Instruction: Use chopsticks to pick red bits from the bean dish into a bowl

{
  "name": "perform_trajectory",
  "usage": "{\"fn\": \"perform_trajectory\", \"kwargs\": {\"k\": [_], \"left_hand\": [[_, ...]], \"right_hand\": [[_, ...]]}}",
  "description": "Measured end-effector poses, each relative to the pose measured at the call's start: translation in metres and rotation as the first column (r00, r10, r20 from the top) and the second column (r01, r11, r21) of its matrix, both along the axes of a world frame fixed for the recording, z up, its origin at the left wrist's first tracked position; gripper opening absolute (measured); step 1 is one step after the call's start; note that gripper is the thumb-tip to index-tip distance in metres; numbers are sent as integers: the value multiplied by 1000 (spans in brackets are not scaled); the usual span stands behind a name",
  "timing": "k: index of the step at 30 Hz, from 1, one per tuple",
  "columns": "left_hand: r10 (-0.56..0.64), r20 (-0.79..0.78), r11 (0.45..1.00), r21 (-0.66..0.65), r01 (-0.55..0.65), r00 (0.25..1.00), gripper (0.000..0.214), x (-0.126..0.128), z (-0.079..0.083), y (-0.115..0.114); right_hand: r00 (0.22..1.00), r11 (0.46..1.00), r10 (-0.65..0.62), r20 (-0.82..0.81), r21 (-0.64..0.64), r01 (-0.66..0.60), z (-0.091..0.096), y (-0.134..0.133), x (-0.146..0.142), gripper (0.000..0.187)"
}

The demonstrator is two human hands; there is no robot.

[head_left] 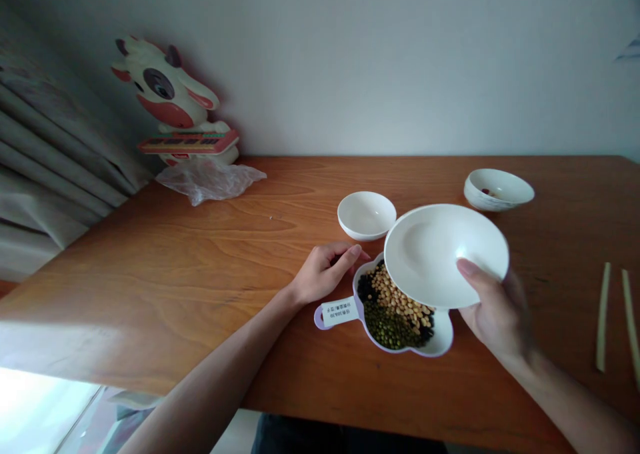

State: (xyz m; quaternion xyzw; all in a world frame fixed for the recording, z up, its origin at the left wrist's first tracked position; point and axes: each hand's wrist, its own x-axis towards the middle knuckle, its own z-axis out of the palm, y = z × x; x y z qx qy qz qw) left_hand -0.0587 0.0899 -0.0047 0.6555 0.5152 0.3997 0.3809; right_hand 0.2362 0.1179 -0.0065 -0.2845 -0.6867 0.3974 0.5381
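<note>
My right hand (495,307) grips a white bowl (430,247), thumb inside the rim and fingers beneath. The bowl is tilted toward me, and no beans show in it. It hangs above a lilac-edged dish (443,337) with a scalloped outline and a handle, hiding its upper right part. Yellow beans (395,294), green beans (393,327) and dark ones (367,287) lie mixed in the dish. A paper label (339,312) is stuck on its handle. My left hand (330,267) is curled at the dish's upper left rim, its fingertips partly hidden.
A small white bowl (367,215) stands behind the dish. Farther right, another bowl (499,189) has a few small bits inside. Two pale sticks (603,317) lie at the right. A cow-shaped toy keyboard (187,117) and clear plastic bag (213,179) sit at the back left.
</note>
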Motion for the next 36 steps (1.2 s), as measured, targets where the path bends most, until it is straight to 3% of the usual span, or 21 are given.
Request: {"fn": "perform_trajectory", "kwargs": {"k": [4,8,12,16,19,24,31,36], "left_hand": [[4,126,1000,0,-4,992,56,-1,3,-1],[25,261,998,47,-38,965,53,-4,5,-1],[-22,370,999,48,4,929,61,-4,4,-1],[-90,416,995,74,65,905,68,2,7,-4],[-147,474,989,75,126,868,74,6,10,-8],[-201,539,978,59,202,818,80,3,11,-11],[-219,554,975,101,196,803,66,3,11,-12],[-94,592,995,32,92,801,60,3,12,-12]], "right_hand": [[987,948,-6,-163,-315,-46,8,11,-5,44],[978,899,0,-208,-429,-91,12,13,-9,38],[986,920,39,-165,-378,-99,3,15,-7,42],[998,975,35,-48,-218,-44,-4,15,-5,47],[1000,981,17,-18,-192,-20,4,11,-9,47],[991,972,135,-1,-195,-132,28,1,-22,49],[974,955,226,-32,-189,-228,34,-3,-32,53],[967,956,250,-40,-146,-253,35,-6,-31,61]]}}
